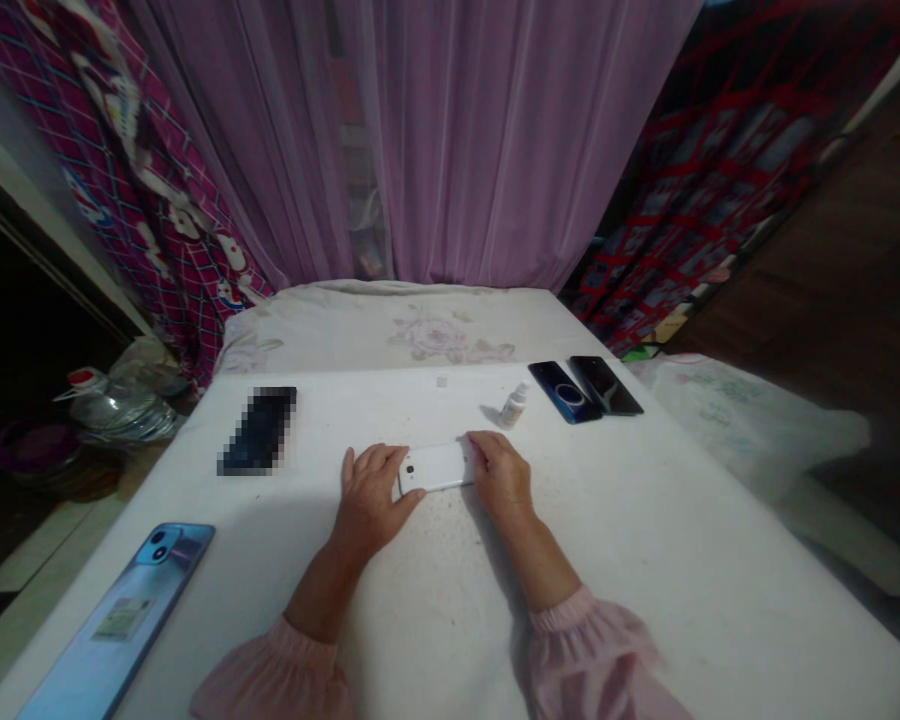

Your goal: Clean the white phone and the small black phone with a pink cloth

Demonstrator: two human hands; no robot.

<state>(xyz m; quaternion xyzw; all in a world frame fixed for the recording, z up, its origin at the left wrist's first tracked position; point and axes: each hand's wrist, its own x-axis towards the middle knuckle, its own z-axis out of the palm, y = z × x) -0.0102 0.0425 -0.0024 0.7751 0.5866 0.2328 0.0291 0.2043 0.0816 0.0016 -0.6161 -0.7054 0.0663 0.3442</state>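
In the head view, the left hand [367, 495] has its fingers and thumb parted only as wide as the white phone [441, 468], gripping one end by its edges; the right hand [504, 480] grips the other end. The phone lies between both sets of fingers, camera side up, low over or on the worktop [607, 550]; which, I cannot tell.

Handling of this phone seems under way; nothing shows it finished. Untouched are the small bottle [514, 406], just beyond the right fingers, two phones [566, 392] farther right, a blurred-out dark object [261, 435] left of the left fingers, and a light-blue phone [120, 620] nearer the body. Whether those are done cannot be told.
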